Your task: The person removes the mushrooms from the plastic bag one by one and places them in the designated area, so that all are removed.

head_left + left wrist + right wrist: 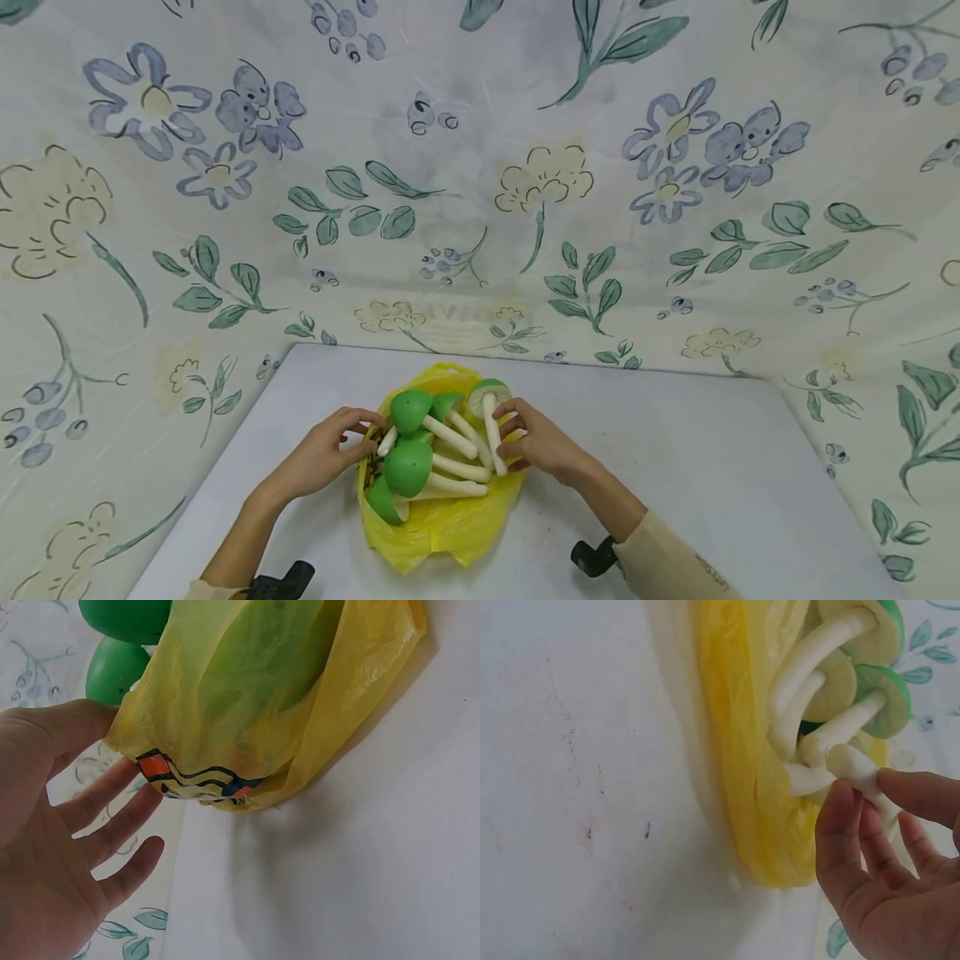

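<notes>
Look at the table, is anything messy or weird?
Yes: reddish and dark specks dot the white table beside the bag. They look odd because the surface around them is plain; I can't tell what they are. The mushrooms look fine.

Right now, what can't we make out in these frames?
Floor of yellow bag: head view, covered by piled mushrooms.
Cap of the held mushroom: right wrist view, behind the right hand.
Upper green cap: left wrist view, cut by top edge.
Marking on right sleeve: head view, too small.

the left wrist view crops a green cap (126, 618)
</notes>
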`<state>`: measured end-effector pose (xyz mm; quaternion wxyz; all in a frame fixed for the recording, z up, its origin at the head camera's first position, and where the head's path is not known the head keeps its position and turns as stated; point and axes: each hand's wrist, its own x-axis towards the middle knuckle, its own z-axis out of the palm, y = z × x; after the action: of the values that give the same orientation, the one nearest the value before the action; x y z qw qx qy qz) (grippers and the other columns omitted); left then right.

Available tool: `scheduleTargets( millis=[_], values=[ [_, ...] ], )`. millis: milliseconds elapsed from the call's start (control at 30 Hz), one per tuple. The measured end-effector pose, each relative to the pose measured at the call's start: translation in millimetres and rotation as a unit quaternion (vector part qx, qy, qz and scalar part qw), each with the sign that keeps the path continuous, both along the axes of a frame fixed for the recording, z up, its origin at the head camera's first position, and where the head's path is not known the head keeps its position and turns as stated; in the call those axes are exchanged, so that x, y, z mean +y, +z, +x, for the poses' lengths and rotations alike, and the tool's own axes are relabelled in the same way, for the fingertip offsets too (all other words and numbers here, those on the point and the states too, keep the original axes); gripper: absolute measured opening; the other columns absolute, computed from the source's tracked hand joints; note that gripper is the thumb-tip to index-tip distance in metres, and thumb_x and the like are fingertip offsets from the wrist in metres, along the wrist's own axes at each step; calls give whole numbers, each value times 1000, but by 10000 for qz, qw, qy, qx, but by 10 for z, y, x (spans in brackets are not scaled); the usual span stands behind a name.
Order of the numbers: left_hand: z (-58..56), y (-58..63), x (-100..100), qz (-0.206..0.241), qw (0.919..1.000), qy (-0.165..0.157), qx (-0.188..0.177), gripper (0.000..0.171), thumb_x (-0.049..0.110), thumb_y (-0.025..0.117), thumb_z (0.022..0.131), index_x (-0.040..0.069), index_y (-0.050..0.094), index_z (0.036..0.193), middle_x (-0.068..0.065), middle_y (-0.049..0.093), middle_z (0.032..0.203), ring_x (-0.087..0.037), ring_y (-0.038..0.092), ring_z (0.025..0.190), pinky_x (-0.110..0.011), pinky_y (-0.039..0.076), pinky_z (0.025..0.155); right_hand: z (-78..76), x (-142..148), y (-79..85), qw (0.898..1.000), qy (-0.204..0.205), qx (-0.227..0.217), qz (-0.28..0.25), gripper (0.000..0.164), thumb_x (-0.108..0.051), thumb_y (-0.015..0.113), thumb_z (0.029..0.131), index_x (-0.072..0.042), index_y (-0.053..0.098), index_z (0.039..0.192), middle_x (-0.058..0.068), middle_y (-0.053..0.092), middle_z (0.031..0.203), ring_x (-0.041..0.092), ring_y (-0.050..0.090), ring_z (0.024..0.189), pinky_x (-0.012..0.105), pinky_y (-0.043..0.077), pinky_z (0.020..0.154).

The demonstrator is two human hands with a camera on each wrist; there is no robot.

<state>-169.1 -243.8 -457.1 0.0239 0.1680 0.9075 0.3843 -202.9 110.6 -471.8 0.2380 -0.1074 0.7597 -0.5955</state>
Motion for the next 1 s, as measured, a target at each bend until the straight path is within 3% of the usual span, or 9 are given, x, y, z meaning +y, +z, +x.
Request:
scheduleTargets(
  millis=[400,1000],
  values=[
    [-9,-7,-4,-22,10000,-34,-30,29,15,69,96,19,65,124,-6,60,128,-30,60,112,-54,46,87,-32,208,54,9990,-373,257,24,49,-4,68,87,-12,49,132,18,56,118,26,64,88,39,60,72],
    [-20,-1,4,-102,9997,-208,-56,27,12,67,97,19,65,124,-5,61,129,-30,59,113,-61,46,89,-93,474,-178,9965,-819,68,172,49,1,66,85,-7,50,131,19,56,113,26,63,82,40,60,70]
  ],
)
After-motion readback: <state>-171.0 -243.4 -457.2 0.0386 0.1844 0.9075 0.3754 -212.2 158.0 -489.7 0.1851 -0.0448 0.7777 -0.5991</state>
